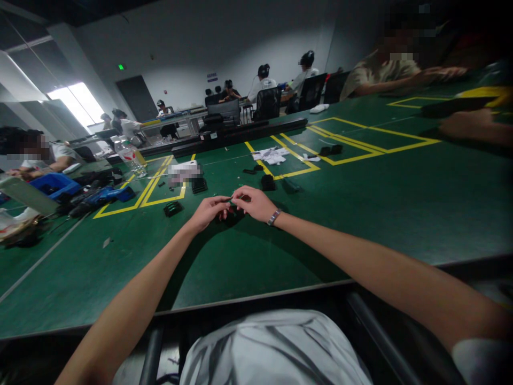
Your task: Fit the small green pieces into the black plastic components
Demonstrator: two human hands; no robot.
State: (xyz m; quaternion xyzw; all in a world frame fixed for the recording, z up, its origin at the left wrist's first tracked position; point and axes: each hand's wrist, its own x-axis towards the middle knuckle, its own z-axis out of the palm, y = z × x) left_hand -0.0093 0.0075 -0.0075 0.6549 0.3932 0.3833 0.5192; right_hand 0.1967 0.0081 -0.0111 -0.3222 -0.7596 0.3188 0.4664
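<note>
Hands are seen in the head view meeting over the green bench (pixel 360 214), well out from the near edge. A small dark part (pixel 231 209) is pinched between them: the fingers of the left hand (pixel 208 210) are curled closed around its left end, and the fingers of the right hand (pixel 252 203) are closed on its right end, thumb and forefinger drawn together at the top. What exactly the part is cannot be told, as it is mostly covered by the fingers and lies in their shadow. A watch (pixel 273 217) is worn on the right wrist.

Other small black parts are scattered on the bench beyond the hands: one black block (pixel 173 208) to the left, a ribbed black piece (pixel 199 185) further back, and another black block (pixel 268 183) just behind the right hand. White papers (pixel 270 155) are laid inside the yellow tape lines (pixel 296 171). A blue bin (pixel 54 184) and a plastic bottle (pixel 130 155) stand at the far left. Other people are seated at the far side and at the benches behind.

As a judgement, the grip is held at the very tips of the fingers, so the part could slip and drop onto the bench if it is twisted or pressed unevenly. Were it to be dropped, it could be mistaken for one of the similar dark pieces nearby.
</note>
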